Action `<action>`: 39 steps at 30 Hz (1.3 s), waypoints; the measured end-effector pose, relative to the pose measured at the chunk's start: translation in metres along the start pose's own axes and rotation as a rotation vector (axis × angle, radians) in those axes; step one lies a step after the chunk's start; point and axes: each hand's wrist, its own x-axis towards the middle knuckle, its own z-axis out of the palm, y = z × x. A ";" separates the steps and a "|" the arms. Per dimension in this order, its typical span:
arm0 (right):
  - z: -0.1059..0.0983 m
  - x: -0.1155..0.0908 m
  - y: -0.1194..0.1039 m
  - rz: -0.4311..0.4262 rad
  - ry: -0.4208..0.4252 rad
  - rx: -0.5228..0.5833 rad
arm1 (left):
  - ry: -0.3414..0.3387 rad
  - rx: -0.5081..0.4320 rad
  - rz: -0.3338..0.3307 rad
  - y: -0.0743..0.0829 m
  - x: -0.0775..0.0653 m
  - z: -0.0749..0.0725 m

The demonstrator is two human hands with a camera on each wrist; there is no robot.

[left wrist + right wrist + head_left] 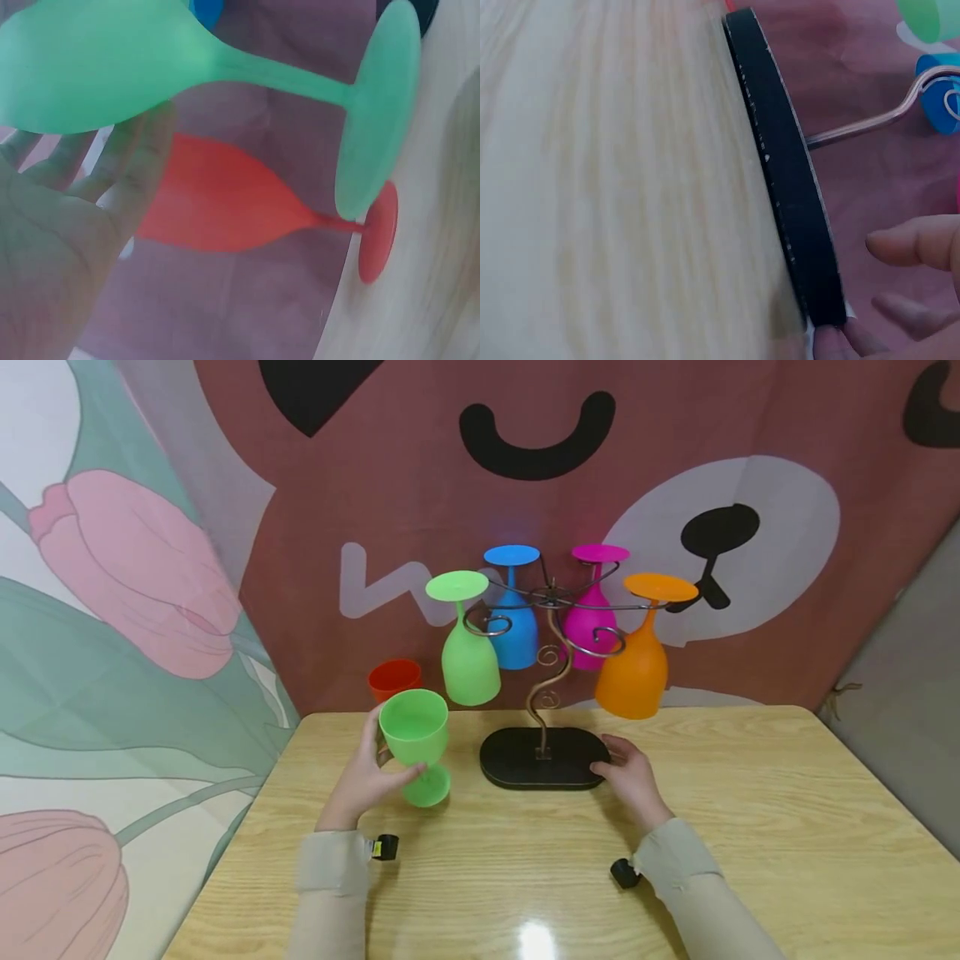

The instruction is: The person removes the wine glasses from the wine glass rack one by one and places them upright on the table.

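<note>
One green goblet (416,739) held by left grip (365,781), right grip (632,779) relaxed against black base (536,768) edge, open tabletop (487,852) between.

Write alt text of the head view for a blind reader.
A person's left hand holds a green goblet rim up beside a rack where another green one, a blue one, a pink one and an orange one hang upside down. The right hand touches the rack's base; a red goblet stands behind the held one.

Light wood-grain table (465,885), a bright glare spot (537,939) on its near part, the black, rounded base (513,764) of a metal rack (567,662) flat on it toward the back, a red goblet (217,202) upright on it, left of the base
</note>
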 end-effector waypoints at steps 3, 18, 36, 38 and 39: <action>-0.002 0.003 0.007 0.021 0.005 0.014 | 0.019 -0.003 -0.023 -0.002 -0.001 -0.007; -0.010 0.007 0.012 0.051 -0.028 0.021 | 0.144 0.026 -0.146 -0.013 -0.004 -0.019; -0.012 0.007 0.014 0.018 -0.075 0.062 | 0.171 0.021 -0.198 -0.034 -0.004 -0.016; -0.012 0.006 0.014 0.019 -0.078 0.063 | 0.168 0.018 -0.209 -0.035 -0.005 -0.015; -0.012 0.006 0.014 0.021 -0.081 0.062 | 0.166 0.015 -0.214 -0.035 -0.006 -0.015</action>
